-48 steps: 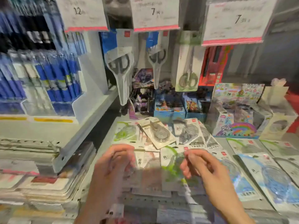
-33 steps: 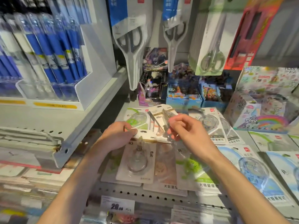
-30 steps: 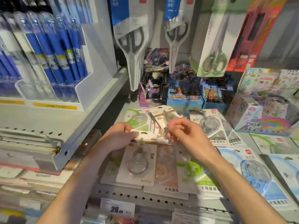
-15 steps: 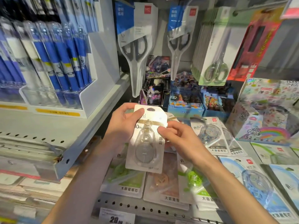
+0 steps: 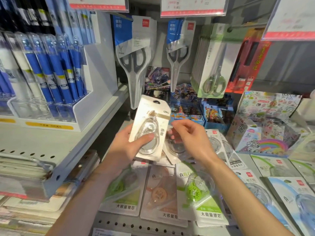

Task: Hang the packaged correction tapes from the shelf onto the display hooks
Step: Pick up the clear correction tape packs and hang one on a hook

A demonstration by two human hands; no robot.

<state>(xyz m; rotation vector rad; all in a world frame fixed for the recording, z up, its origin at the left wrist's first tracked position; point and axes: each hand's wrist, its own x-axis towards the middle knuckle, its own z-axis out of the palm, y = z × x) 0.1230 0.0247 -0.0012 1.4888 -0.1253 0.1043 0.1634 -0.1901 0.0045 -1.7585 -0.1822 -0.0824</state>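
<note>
A: What is the left hand (image 5: 127, 147) doing?

B: It is gripping a cream-coloured correction tape package (image 5: 150, 128), thumb pressing across the clear blister on the front, fingers wrapping behind the card. The package is standing nearly upright, tilting a little to the right, with its hang hole at the top.

A: And where is that package sitting relative to the shelf (image 5: 141, 226)?

B: It is being held up above the shelf, clear of the packs lying there, and just below the tip of the large packaged scissors (image 5: 134, 65) hanging behind it.

A: The right hand (image 5: 189, 138)?

B: It is hovering just to the right of the held package, fingers curling loosely inward. I cannot tell whether it is pinching anything; nothing is plainly showing between its fingertips, and it is covering another clear-blister pack (image 5: 177, 150) lying behind the held one.

A: What is lying on the shelf under the held package?

B: Flat packs of correction tape: a green one (image 5: 124, 189) down to the left, an orange one (image 5: 160, 195) directly beneath, and another green one (image 5: 196, 193) to the right under the right forearm. More are spreading out farther right, blue-toned ones (image 5: 289, 200) among them.

A: Anything further left?

B: Blue pens (image 5: 56, 68) are standing in a clear rack.
</note>
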